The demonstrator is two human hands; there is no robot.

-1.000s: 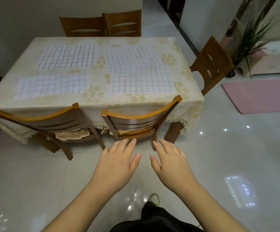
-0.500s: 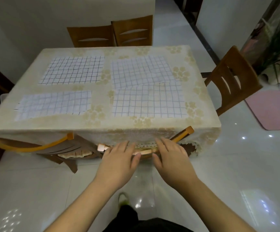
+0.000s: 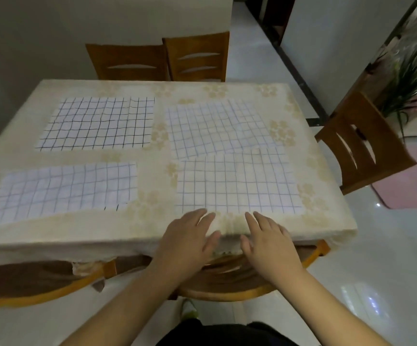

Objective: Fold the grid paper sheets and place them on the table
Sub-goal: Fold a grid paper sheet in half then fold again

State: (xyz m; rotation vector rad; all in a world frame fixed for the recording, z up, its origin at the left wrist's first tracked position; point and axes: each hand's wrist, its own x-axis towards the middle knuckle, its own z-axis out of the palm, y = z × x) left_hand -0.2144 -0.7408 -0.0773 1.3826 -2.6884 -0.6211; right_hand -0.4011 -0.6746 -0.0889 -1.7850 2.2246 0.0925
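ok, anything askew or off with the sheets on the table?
Mostly tidy. The far-right sheet lies slightly rotated, and the near-right sheet overlaps its near edge; the two left sheets lie apart. All look wrinkled, none folded. Both hands, left and right, are open at the table edge.

Grid sheets (image 3: 237, 181): matt, wrinkled paper. Tablecloth (image 3: 152, 216): matt cream cloth, floral print. Chairs (image 3: 362, 146): smooth varnished wood. Floor (image 3: 389, 270): glossy tile.
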